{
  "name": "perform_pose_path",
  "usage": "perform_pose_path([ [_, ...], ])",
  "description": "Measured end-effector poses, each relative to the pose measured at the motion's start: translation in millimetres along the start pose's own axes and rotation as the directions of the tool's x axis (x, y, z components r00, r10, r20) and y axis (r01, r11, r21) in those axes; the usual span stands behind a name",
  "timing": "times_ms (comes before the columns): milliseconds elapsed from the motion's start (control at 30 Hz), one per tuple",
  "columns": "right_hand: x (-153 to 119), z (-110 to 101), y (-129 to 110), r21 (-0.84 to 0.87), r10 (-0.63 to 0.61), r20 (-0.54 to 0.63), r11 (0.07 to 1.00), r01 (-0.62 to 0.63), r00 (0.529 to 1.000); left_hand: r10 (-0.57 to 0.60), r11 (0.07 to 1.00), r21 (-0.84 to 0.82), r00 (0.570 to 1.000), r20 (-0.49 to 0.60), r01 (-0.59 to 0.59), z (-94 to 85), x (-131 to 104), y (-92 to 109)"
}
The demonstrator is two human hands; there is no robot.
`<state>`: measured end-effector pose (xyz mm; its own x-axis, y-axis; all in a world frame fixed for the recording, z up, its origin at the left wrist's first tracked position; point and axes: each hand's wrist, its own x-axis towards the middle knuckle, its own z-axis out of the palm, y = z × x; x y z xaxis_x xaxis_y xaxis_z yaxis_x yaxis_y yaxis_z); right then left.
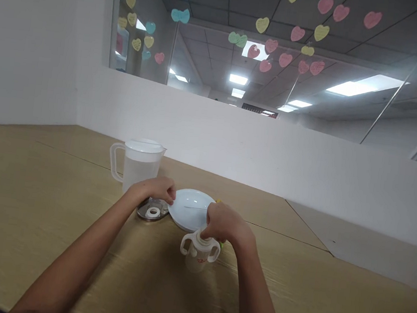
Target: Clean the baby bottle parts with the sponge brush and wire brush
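My left hand [165, 190] is closed at the left rim of a white dish [186, 218]. Whether its fingers pinch the rim or something small does not show. A thin line crosses the inside of the dish towards my right hand [225, 224]; I cannot make out what it is. That hand is closed just above the open neck of a two-handled baby bottle [197, 258], a fingertip at its mouth. Upright in front of the dish, the bottle is whitish with red print. Below my left wrist lies a metal tray [142, 213] with a white ring [153, 213] on it.
A translucent lidded pitcher [141, 169] with liquid in it stands behind my left forearm. Something yellow-green peeks out behind my right hand. The wooden table [58, 184] meets a white wall [197, 120] below a window with heart-shaped notes.
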<state>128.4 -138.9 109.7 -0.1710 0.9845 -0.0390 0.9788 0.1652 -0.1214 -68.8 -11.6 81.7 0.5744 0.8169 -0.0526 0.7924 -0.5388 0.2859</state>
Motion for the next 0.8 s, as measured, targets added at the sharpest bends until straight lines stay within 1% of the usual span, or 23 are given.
perform_pose_path([
  [67, -0.6, -0.2, -0.1, 0.001, -0.012, 0.031, 1.000, 0.012, 0.999, -0.081, 0.996, 0.042, 0.997, 0.012, 0.080, 4.9, 4.9, -17.5],
  [167, -1.1, -0.5, 0.2, 0.001, -0.018, 0.061, 1.000, 0.018, 0.998, -0.168, 0.982, 0.091, 0.986, 0.010, 0.166, 14.1, 13.3, -38.0],
  [267, -0.7, 0.1, 1.0, 0.015, -0.018, 0.083, 1.000, 0.017, 0.996, -0.227, 0.966, 0.129, 0.974, 0.010, 0.223, 22.0, 21.1, -53.1],
  [367, 0.0, 1.1, 1.7, 0.036, -0.023, 0.102, 0.999, 0.019, 0.994, -0.262, 0.953, 0.157, 0.965, 0.007, 0.257, 27.4, 26.0, -63.3],
  [467, -0.4, 1.2, 1.0, 0.053, -0.029, 0.114, 0.998, 0.023, 0.993, -0.261, 0.951, 0.174, 0.965, -0.002, 0.258, 30.1, 27.5, -67.6],
  [600, -1.3, 0.1, 0.0, 0.064, -0.039, 0.114, 0.997, 0.032, 0.993, -0.252, 0.949, 0.189, 0.967, -0.020, 0.252, 32.1, 27.9, -66.8],
  [800, 0.5, 0.7, 5.0, 0.157, 0.001, 0.146, 0.987, -0.024, 0.989, -0.257, 0.943, 0.203, 0.965, -0.053, 0.262, 36.5, 27.7, -61.9],
])
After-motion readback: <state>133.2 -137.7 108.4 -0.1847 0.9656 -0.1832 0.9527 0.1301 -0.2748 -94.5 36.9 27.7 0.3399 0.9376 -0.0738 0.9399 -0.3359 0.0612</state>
